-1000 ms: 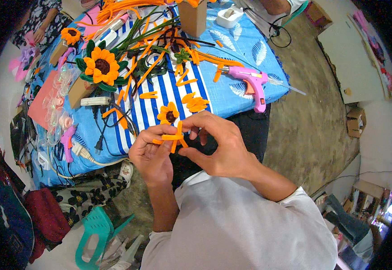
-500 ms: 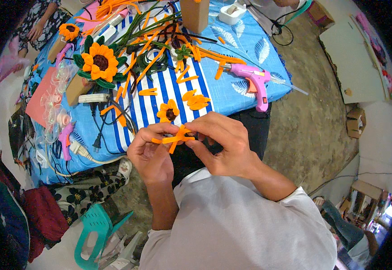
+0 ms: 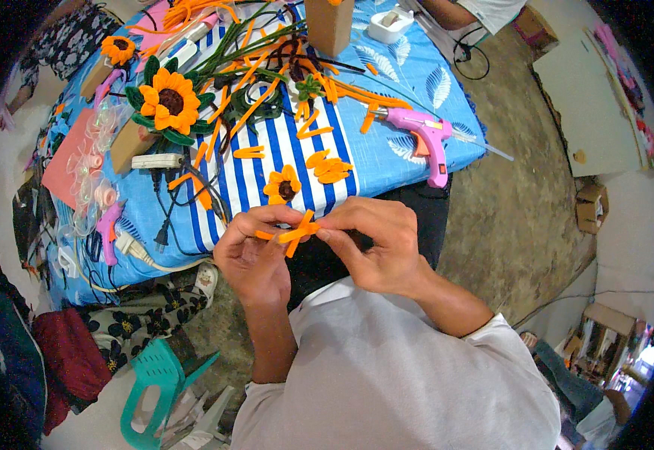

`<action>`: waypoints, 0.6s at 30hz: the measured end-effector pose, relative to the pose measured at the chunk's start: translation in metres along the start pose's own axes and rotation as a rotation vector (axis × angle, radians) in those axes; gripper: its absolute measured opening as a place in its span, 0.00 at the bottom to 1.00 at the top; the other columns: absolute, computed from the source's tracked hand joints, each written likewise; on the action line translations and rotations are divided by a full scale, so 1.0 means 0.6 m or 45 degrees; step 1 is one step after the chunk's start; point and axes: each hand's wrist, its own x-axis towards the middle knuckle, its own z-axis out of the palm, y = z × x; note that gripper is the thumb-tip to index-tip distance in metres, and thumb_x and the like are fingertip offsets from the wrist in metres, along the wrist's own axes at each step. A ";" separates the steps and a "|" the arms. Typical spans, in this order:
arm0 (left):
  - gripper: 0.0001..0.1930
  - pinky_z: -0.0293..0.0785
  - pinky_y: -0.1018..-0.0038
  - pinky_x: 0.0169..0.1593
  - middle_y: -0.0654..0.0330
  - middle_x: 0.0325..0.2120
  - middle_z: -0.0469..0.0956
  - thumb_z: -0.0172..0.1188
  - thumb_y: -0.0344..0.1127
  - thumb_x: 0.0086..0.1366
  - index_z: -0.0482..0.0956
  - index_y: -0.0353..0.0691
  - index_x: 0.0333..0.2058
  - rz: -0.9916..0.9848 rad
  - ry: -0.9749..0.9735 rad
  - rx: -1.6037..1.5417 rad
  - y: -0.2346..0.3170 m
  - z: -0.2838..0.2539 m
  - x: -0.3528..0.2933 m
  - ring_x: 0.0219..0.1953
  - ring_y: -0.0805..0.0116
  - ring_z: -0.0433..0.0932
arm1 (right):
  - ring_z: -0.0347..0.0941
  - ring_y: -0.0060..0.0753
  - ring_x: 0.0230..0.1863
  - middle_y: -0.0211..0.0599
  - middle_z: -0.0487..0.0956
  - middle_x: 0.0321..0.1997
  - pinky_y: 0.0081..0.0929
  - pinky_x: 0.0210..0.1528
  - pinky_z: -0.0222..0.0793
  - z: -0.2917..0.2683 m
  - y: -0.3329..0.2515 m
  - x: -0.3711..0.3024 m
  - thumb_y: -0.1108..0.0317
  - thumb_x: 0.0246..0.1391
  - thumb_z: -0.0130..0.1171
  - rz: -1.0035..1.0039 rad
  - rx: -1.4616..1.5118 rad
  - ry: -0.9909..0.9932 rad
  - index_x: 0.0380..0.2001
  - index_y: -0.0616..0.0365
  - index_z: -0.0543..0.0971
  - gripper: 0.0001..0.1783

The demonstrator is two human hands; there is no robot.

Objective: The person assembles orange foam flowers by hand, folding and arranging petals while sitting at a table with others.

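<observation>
Close in front of me, at the table's near edge, both hands hold crossed, folded pieces of orange pipe cleaner. My left hand pinches the left side between thumb and fingers. From the right, thumb and forefinger of my right hand grip another end. Just beyond them lies a small orange flower with a brown centre. A little pile of orange petal loops sits to its right, and a bent orange strip lies farther back.
A pink glue gun rests at the table's right. Left of the middle are a large sunflower, a power strip with cables, and another glue gun. A brown box and tape dispenser stand behind. Another person's arm shows far right.
My right fingers have drawn their pipe cleaner end slightly inward and up, and the crossed strips have turned. At the far right, another person's arm has come further into view.
</observation>
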 end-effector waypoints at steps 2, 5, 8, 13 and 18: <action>0.04 0.81 0.65 0.49 0.40 0.39 0.81 0.61 0.18 0.59 0.75 0.29 0.31 -0.008 0.035 0.104 -0.002 -0.003 -0.002 0.41 0.57 0.83 | 0.79 0.41 0.28 0.42 0.81 0.29 0.33 0.29 0.73 -0.011 -0.008 0.006 0.75 0.45 0.70 0.226 0.021 -0.160 0.34 0.63 0.82 0.11; 0.05 0.80 0.65 0.50 0.40 0.39 0.82 0.60 0.17 0.58 0.74 0.30 0.31 0.031 0.058 0.242 -0.006 -0.004 -0.004 0.42 0.58 0.83 | 0.79 0.44 0.33 0.45 0.81 0.34 0.35 0.34 0.74 -0.015 -0.020 0.020 0.68 0.42 0.74 0.330 0.080 -0.220 0.40 0.64 0.80 0.21; 0.06 0.80 0.66 0.50 0.41 0.39 0.82 0.60 0.16 0.57 0.74 0.30 0.30 0.065 0.036 0.383 -0.002 0.005 -0.004 0.43 0.58 0.83 | 0.79 0.49 0.38 0.48 0.80 0.39 0.38 0.40 0.75 -0.014 -0.026 0.027 0.64 0.38 0.77 0.312 0.019 -0.266 0.45 0.64 0.79 0.29; 0.07 0.80 0.68 0.49 0.42 0.39 0.82 0.60 0.14 0.56 0.74 0.30 0.30 0.095 -0.003 0.505 0.009 0.015 -0.003 0.43 0.59 0.83 | 0.79 0.53 0.40 0.49 0.80 0.41 0.39 0.42 0.75 -0.012 -0.021 0.024 0.65 0.37 0.76 0.264 -0.039 -0.287 0.46 0.65 0.78 0.30; 0.06 0.81 0.69 0.48 0.43 0.39 0.82 0.62 0.16 0.57 0.75 0.30 0.31 0.000 0.050 0.441 0.015 0.018 -0.002 0.42 0.61 0.83 | 0.79 0.53 0.41 0.48 0.80 0.40 0.39 0.42 0.76 -0.019 -0.020 0.026 0.68 0.37 0.73 0.181 -0.043 -0.321 0.45 0.65 0.78 0.28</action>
